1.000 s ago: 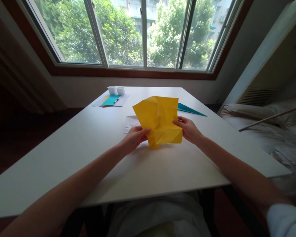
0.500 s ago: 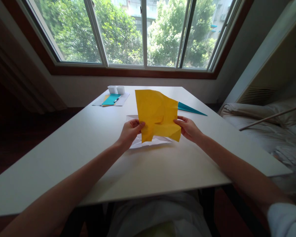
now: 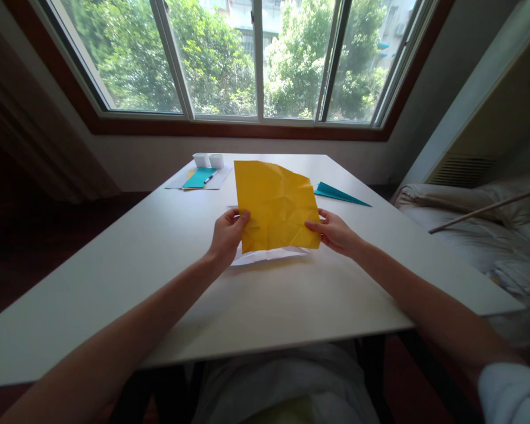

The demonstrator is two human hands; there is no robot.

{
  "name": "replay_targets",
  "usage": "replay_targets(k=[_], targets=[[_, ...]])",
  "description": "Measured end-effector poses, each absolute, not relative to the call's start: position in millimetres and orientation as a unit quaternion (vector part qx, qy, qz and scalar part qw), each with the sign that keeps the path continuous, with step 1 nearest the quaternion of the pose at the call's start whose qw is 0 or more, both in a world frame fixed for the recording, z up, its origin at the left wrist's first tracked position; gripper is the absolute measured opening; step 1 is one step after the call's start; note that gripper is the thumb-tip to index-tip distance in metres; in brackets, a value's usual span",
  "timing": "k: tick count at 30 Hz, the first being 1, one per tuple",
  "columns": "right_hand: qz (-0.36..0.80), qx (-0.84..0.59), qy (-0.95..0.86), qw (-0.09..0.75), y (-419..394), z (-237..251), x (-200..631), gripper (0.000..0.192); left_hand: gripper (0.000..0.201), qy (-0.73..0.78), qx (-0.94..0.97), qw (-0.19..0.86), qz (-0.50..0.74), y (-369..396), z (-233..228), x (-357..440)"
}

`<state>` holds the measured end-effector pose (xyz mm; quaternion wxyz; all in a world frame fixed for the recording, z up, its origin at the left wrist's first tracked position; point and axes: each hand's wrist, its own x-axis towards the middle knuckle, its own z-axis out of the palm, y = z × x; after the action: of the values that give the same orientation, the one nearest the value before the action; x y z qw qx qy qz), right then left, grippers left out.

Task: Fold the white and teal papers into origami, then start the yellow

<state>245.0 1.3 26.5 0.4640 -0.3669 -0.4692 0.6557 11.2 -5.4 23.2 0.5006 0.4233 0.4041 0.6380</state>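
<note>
A creased yellow sheet of paper is held up above the white table, spread almost flat and facing me. My left hand pinches its lower left edge. At its lower right edge my right hand grips it with thumb and fingers. Under the yellow sheet a white sheet of paper lies on the table, mostly hidden.
A teal folded paper triangle lies at the back right. At the back left lie white sheets with a teal sheet, a pen and two small white boxes. A bed stands right of the table; windows are behind.
The yellow sheet, crumpled and partly folded a second ago, has been pulled open and flattened between both hands. My hands have moved slightly apart and the white sheet beneath shows.
</note>
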Motion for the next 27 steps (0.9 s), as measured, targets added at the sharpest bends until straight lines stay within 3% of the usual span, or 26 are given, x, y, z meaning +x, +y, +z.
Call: replay_targets(k=[10,13,16,18,21,23,27], targets=[[0.586,-0.423,-0.495,0.483,10.2,21.9,255.9,0.058,0.020,0.451,0.496,0.409,0.619,2.7,36.1,-9.0],[0.569,-0.412,-0.518,0.487,10.6,17.9,255.7,0.075,0.041,0.487,0.524,0.368,0.594,3.2,42.1,-17.7],[0.546,-0.402,-0.558,0.478,9.8,14.6,255.0,0.080,0.063,0.518,0.576,0.323,0.544,4.6,45.7,-28.3],[0.519,-0.404,-0.590,0.468,9.2,13.1,254.0,0.073,0.052,0.546,0.633,0.275,0.475,5.8,48.3,-35.3],[0.429,-0.425,-0.665,0.440,9.1,11.1,251.0,0.044,0.025,0.589,0.713,0.184,0.333,6.7,52.6,-42.2],[0.347,-0.444,-0.717,0.409,9.3,9.8,247.6,0.029,0.022,0.606,0.737,0.127,0.271,6.6,54.7,-44.2],[0.238,-0.482,-0.770,0.343,8.4,7.3,240.1,0.024,0.024,0.638,0.745,0.065,0.184,5.3,54.9,-45.0]])
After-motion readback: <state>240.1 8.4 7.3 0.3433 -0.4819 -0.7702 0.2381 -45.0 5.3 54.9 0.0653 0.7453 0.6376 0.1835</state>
